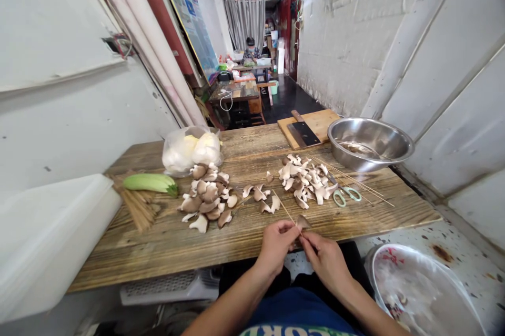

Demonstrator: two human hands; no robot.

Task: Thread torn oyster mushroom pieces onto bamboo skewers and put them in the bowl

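Note:
At the table's near edge, my left hand [278, 241] is closed with its fingertips around a grey-brown mushroom piece [303, 222]. A thin wooden skewer [284, 206] slants from these fingers toward the upper left, over the tabletop. Close beside, my right hand [325, 260] pinches at the lower end of the skewer; the exact contact is hidden by the fingers. Several loose mushroom pieces [272, 204] lie just beyond my hands. A pile of torn mushrooms [303, 178] sits to the right, and another mushroom pile [209, 196] to the left.
Green-handled scissors [347, 195] and loose skewers [366, 186] lie right, near a steel bowl [371, 160]. Behind are a cleaver [303, 133] and cutting board [321, 120]. Leftward are a green gourd [148, 182], skewer bundle [136, 207], plastic bag [191, 152] and white box [51, 241]. A lined bucket [426, 288] stands below right.

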